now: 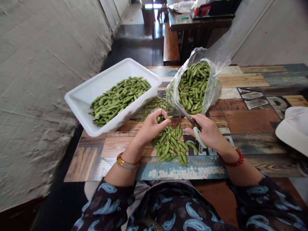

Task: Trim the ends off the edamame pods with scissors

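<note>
My left hand [156,124] is closed round a few green soybean pods [169,117], whose ends stick out by the thumb. In my right hand [209,131] is a pair of scissors [197,136] with pale green handles, the blades pointing up and left toward the bag. Below both hands a loose pile of soybean pods [168,146] lies on the table. A white plastic tub [81,107] at the left holds many pods. Behind my right hand, a clear plastic bag [214,88] stands open, full of pods.
Small green trimmings [156,104] are scattered between tub and bag. The patchwork wood-print table [250,122] carries a white cap [293,126] at its right edge. A rough white wall [38,80] runs along the left. Behind are a wooden bench [171,45] and another table [176,22].
</note>
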Motion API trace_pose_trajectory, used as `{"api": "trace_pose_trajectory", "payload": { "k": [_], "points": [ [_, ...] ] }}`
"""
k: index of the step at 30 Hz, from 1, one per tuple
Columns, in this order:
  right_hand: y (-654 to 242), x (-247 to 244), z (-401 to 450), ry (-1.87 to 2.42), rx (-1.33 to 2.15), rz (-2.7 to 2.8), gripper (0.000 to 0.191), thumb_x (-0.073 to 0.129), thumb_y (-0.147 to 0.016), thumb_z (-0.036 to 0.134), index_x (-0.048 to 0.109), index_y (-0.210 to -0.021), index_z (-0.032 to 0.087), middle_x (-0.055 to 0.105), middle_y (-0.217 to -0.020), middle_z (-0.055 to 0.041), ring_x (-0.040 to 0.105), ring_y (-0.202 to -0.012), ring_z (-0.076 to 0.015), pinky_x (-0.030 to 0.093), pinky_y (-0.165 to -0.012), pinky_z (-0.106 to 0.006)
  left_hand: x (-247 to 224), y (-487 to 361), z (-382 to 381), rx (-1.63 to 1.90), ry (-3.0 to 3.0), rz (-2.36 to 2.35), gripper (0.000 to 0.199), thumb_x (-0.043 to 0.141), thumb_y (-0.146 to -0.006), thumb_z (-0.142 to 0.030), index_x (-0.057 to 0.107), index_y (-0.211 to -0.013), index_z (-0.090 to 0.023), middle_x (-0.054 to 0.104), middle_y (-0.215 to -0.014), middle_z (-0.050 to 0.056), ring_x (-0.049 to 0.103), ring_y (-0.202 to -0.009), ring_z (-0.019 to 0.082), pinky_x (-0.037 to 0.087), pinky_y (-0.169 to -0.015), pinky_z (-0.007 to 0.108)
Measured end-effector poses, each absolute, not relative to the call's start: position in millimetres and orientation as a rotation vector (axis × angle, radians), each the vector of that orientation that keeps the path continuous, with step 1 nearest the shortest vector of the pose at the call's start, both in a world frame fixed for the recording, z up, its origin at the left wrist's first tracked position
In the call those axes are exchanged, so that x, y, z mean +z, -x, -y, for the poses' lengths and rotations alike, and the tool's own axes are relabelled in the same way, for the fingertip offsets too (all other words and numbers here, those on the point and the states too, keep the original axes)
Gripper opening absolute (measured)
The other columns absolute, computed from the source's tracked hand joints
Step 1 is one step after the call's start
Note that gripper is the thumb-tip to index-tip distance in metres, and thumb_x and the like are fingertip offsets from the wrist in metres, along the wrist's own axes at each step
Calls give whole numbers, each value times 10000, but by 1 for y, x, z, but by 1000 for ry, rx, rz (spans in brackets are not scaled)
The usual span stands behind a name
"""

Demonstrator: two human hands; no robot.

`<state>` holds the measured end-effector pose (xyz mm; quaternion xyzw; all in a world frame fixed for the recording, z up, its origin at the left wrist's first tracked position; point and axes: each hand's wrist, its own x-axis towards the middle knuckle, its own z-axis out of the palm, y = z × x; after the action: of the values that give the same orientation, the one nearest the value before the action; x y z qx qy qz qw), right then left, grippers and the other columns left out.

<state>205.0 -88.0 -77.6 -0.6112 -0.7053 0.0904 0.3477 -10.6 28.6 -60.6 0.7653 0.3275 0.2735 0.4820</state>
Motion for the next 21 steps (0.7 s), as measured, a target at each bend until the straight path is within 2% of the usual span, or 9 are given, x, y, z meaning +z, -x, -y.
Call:
{"api": "trace_pose_trajectory", "payload": {
  "k": [4, 9, 16, 21],
  "points": [
    [-204, -75, 90, 1632, 295, 1895, 402, 739, -859, 362, 608, -1192, 180, 639, -981, -78, 631, -832, -237, 530, -758, -373, -61, 11, -26, 695, -1514, -754, 252, 728, -813, -353, 676, -963, -157, 594, -770, -8, 424, -576, 76, 341, -554, 212],
    [-201, -71, 92, 1668, 366, 1963, 440, 736, -864, 397, 589, -1226, 194, 624, -1006, -67, 612, -781, -213, 517, -736, -366, -64, 9, -20, 628, -1344, -743, 314, 759, -801, -426, 700, -965, -166, 539, -657, -35, 321, -479, 51, 231, -464, 212],
    [-194, -65, 94, 1632, 449, 1955, 486, 763, -846, 329, 566, -1275, 214, 632, -1109, -78, 625, -841, -215, 513, -729, -346, -63, 4, -17, 683, -1370, -667, 268, 777, -792, -407, 693, -851, -159, 682, -776, 14, 531, -612, 87, 380, -561, 201],
    [-192, -63, 95, 1624, 452, 1974, 472, 766, -843, 329, 571, -1256, 212, 636, -1072, -66, 607, -766, -193, 517, -711, -348, -63, 3, -15, 670, -1356, -666, 289, 796, -775, -415, 676, -834, -159, 693, -765, 22, 578, -662, 108, 417, -599, 212]
  ]
}}
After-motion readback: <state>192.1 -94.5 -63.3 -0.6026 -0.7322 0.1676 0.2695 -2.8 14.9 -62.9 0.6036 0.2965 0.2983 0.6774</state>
